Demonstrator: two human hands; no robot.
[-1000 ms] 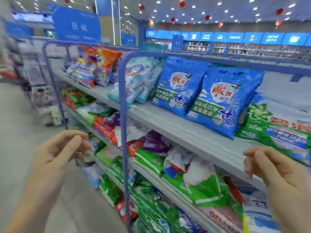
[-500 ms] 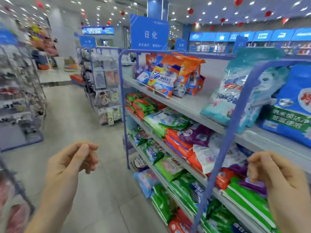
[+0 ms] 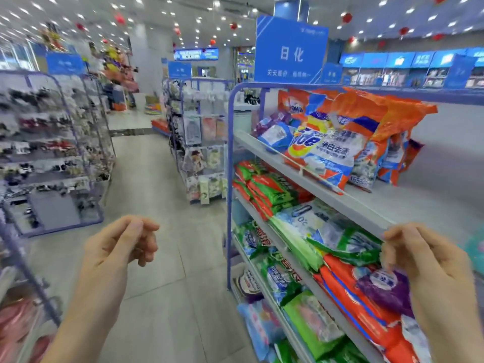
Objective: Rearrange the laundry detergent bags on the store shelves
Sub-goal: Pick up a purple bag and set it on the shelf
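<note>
Left hand: the left hand [image 3: 120, 247] hangs at 7 o'clock over the aisle floor [image 3: 162, 184], fingers loosely curled round nothing. It is probably free for whichever bag is picked next.
Right hand: the right hand [image 3: 429, 263] sits at 4 o'clock, fingers bent and relaxed, nothing in them. Its fingertips [image 3: 390, 235] lie right at the top shelf lip [image 3: 327, 191]; whether they touch it cannot be told.
Top tier: at 1 o'clock an orange Tide bag [image 3: 324, 150] leans back on more orange bags [image 3: 398, 127], label outward so shoppers can read it. A small blue bag [image 3: 275, 136] lies on their 9 o'clock side, near the shelf end.
Middle tier: at 3 o'clock red-and-green bags [image 3: 264, 189] lie stacked flat. A pale blue-and-green bag [image 3: 317, 226] sprawls over its neighbours. An orange bag [image 3: 348, 284] and a purple bag [image 3: 385, 286] touch just under the right hand, so brands are mixed there.
Lower tiers: green and blue bags are jumbled at 5 o'clock, too blurred to tell apart.
Frame: a blue upright [image 3: 230, 179] closes the unit's end near the centre.
Surroundings: a blue aisle sign [image 3: 290, 53] hangs at 12 o'clock, and an accessory rack [image 3: 52, 153] stands at 9 o'clock across the aisle.
Step in hand: likely choosing where to start, since no bag is held.
Next move: the mixed middle tier looks nearest, and soft, slumping bags call for a two-handed lift.
Risk: pulling one bag may drag its neighbours off the lip.
</note>
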